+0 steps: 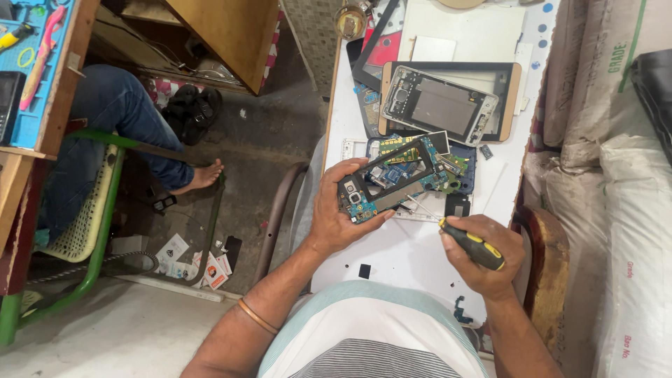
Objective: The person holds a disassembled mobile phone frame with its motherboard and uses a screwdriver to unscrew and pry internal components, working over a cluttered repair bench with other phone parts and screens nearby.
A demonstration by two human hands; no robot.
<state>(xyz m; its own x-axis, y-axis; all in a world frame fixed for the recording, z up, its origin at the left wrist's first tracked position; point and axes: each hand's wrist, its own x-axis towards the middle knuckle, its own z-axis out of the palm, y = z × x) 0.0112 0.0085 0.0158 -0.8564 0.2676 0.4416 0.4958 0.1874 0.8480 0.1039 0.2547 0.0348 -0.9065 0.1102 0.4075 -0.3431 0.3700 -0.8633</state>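
Risk, judged: slip of screwdriver [470, 242] tip across exposed circuit board, scratching parts; cause — frame tilted, held in air, unsupported by white table [392, 259]. Risk also: tiny screw dropping among clutter.

Left hand [334, 210], centre of frame, closed around lower-left end of phone frame [395, 178]. Right hand [483, 255], lower right of centre, fisted around yellow-black handle; tip close under frame's lower edge, contact unclear. Second stripped phone chassis [439, 105] above, apart.

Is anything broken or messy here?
Yes. The left hand holds an opened phone frame with its circuit board bare, while the right hand holds a screwdriver. More stripped phone parts lie piled on the white table, and papers litter the floor.
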